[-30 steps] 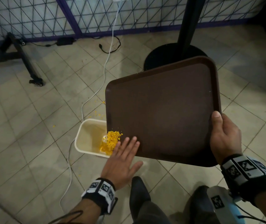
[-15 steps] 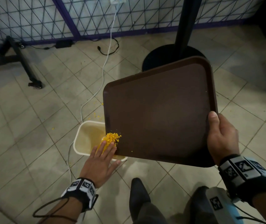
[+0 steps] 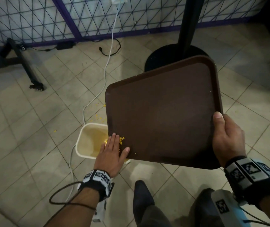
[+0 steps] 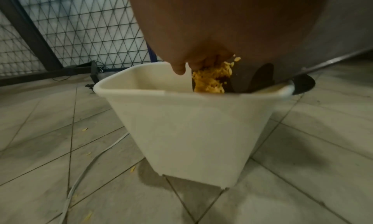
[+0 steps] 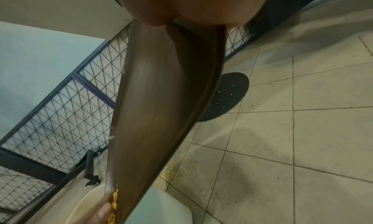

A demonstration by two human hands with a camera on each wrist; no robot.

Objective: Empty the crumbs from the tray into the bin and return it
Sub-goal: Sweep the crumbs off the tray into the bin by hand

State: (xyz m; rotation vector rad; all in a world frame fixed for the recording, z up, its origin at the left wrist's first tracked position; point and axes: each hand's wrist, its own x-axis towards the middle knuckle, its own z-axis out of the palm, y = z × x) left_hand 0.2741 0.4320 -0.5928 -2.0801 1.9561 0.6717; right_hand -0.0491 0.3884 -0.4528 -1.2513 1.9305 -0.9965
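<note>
A brown tray (image 3: 163,115) is tilted down to the left, its lower left corner over a cream bin (image 3: 88,141) on the floor. My right hand (image 3: 226,135) grips the tray's right edge, thumb on top. My left hand (image 3: 113,149) lies flat with straight fingers on the tray's lower left corner, pressed against a heap of yellow crumbs (image 3: 121,140). In the left wrist view the crumbs (image 4: 212,77) spill past my fingertips (image 4: 179,69) into the bin (image 4: 191,131). The right wrist view looks along the tray (image 5: 161,99) down to the crumbs (image 5: 114,200).
Loose crumbs (image 3: 99,117) lie on the tiled floor behind the bin. A white cable (image 3: 104,76) runs past the bin's left side. A black pole with a round base (image 3: 173,58) stands behind the tray. A wire fence (image 3: 32,18) and a wheeled black stand (image 3: 27,68) are at the back.
My left hand has swept leftward across the tray's lower corner, pushing the crumb heap to the edge and over into the bin. The heap on the tray has shrunk. My right hand's grip is unchanged.
</note>
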